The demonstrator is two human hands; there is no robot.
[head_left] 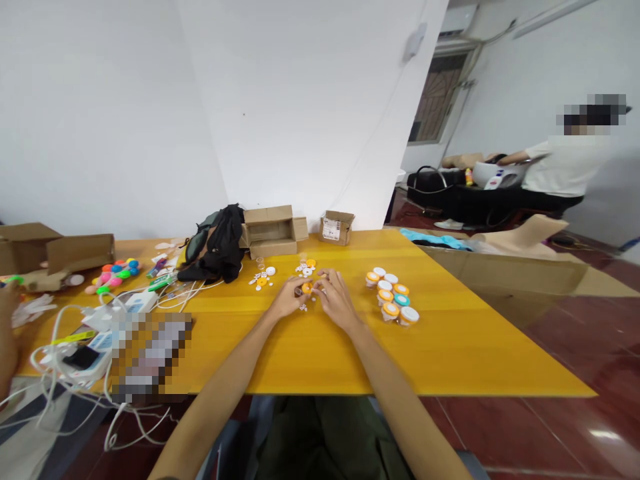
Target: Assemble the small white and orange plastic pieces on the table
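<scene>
My left hand (pixel 287 298) is closed around a small orange round part (pixel 307 289) over the middle of the table. Facing it, my right hand (pixel 336 300) has its thumb and fingers bent together close to that part; what they pinch is too small to make out. Just beyond my hands lies a small heap of white pieces with an orange disc (pixel 311 263). Another heap, with an orange part (pixel 262 282) and a white disc (pixel 271 271), is left of it. Small white bits lie under my hands. To the right stand several small round containers (pixel 391 310) with orange, white and teal lids.
Cardboard boxes (pixel 273 230) and a black bag (pixel 220 243) stand at the back. On the left are a power strip (pixel 135 305) with tangled white cables, colourful balls (pixel 115 275) and a blurred-out device (pixel 155 353). Another person's arm (pixel 7 340) shows at the left edge; a person sits far right.
</scene>
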